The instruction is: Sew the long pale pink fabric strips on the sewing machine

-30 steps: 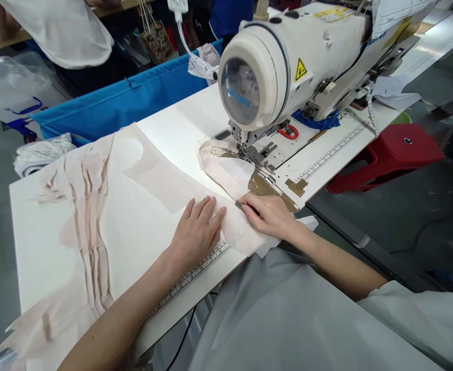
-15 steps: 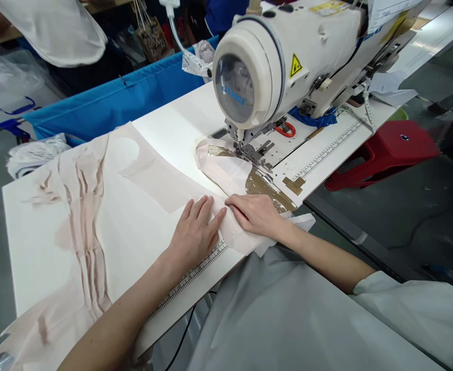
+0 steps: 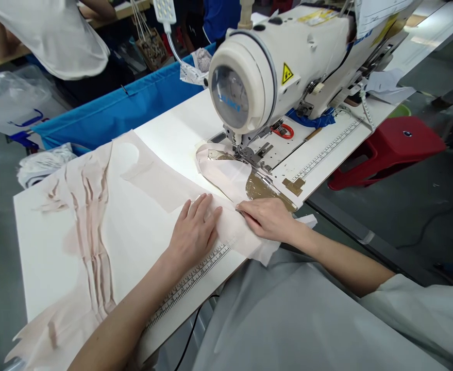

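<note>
"Where's the cloth from here?"

"Take the left hand (image 3: pixel 195 229) as the centre of the dial, noon straight ahead of the sitter. The pale cloth (image 3: pixel 230 226) lies flat under that hand and runs out to three o'clock, beneath the right hand (image 3: pixel 267 219). The sewing machine (image 3: pixel 245 93) stands at one o'clock, with a curved panel (image 3: pixel 226 172) near its needle. I can't tell whether the two pieces are joined."

"And the gathered cloth (image 3: pixel 95 242)?"

"At nine, well apart from the fingers."

"How would you handle stuff that thin?"

"I'd spread the left palm's weight evenly, since sheer cloth probably creeps and puckers if pushed. The right hand should work low and close along the edge, lifting as little as possible. A careless tip could snag it, I'd guess."

"Is the right hand holding something?"

"Thumb and forefinger are pinched narrow on what looks like a small dark tool (image 3: pixel 237 209). It's mostly hidden, so I can't say what kind."

"The left?"

"Wide and flat, palm down, gripping nothing, fingers slightly parted and aimed at one o'clock. Its forearm slants back to seven."

"The other arm?"

"Forearm back towards four from its own wrist, knuckles up, fingertips pointing to ten."
</note>
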